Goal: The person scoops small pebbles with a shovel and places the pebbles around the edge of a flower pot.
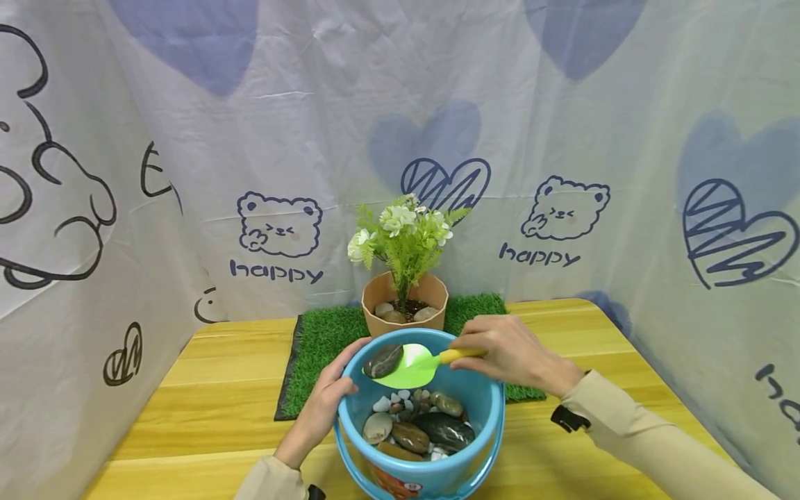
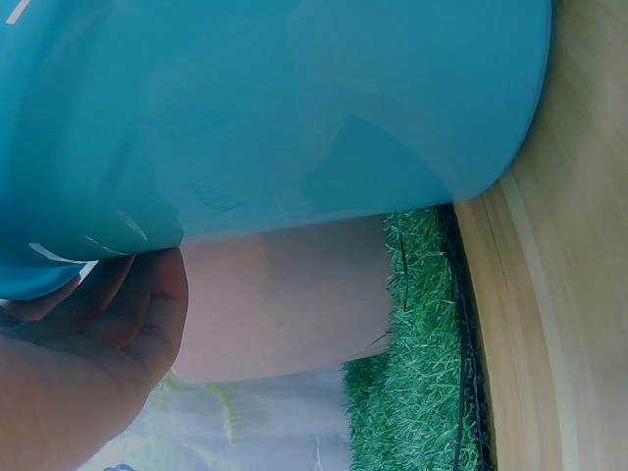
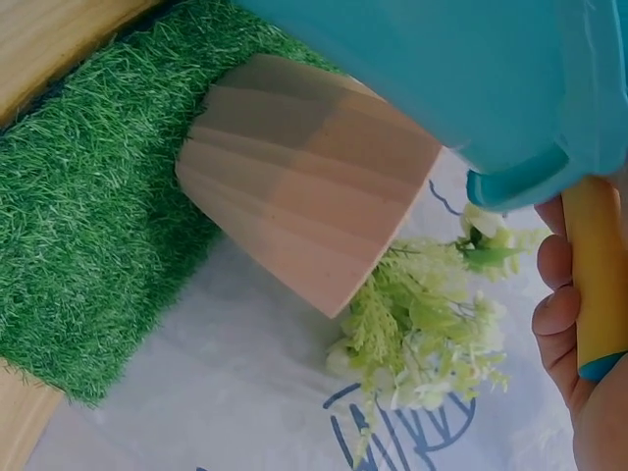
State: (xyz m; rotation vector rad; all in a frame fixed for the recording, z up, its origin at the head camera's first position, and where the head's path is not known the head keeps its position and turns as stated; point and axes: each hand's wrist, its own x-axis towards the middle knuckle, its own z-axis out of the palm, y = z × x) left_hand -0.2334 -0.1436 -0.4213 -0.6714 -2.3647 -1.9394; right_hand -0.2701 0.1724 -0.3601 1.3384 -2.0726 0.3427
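My right hand (image 1: 503, 348) grips the yellow handle (image 3: 597, 280) of a toy trowel. Its bright green blade (image 1: 409, 375) is inside the top of a blue bucket (image 1: 420, 480), bearing a dark grey stone (image 1: 383, 361) at its left end. On the bucket's left side my left hand (image 1: 326, 396) holds the rim, thumb over the edge and fingers against the outer wall, as the left wrist view shows. Several larger stones, such as a black one (image 1: 445, 430) and a brown one (image 1: 410, 437), lie on the bucket's bottom with small white and grey pebbles (image 1: 403, 401).
Just behind the bucket stands a terracotta-coloured pot (image 1: 406, 332) with white flowers (image 1: 400, 219), green leaves and a few stones. It rests on a green turf mat (image 1: 321, 347). Beneath is a yellow wooden table (image 1: 187, 410), with printed cloth (image 1: 350, 83) hanging around the back and sides.
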